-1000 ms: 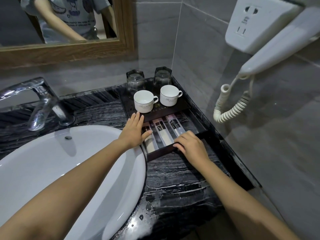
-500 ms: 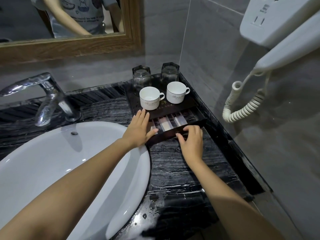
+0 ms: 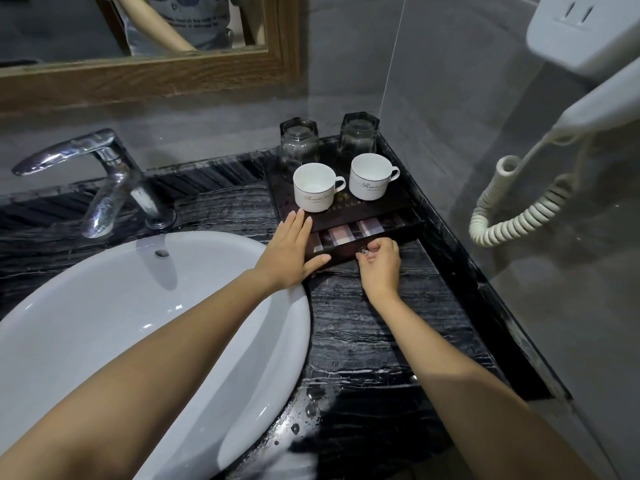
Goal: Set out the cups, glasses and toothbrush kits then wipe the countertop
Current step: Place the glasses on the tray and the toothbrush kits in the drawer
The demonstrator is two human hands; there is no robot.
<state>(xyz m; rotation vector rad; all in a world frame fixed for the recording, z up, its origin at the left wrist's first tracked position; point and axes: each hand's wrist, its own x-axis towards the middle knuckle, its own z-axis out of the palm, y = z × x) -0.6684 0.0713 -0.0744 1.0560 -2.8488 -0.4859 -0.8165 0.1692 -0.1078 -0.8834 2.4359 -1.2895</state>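
At the back right corner of the black marble surface (image 3: 363,327), the dark tray's drawer (image 3: 349,252) is now almost shut; 1 second ago it stood well out, showing the full toothbrush kits (image 3: 370,226), of which only a narrow strip shows now. The left hand (image 3: 289,252) lies flat on the drawer's left end, fingers together and extended, thumb along the drawer front. The right hand (image 3: 379,263) has moved to the drawer front, its fingers pinched on the small knob (image 3: 363,251). 2 white cups (image 3: 313,187) and 2 upturned glasses (image 3: 299,143) stand unmoved on the tray top.
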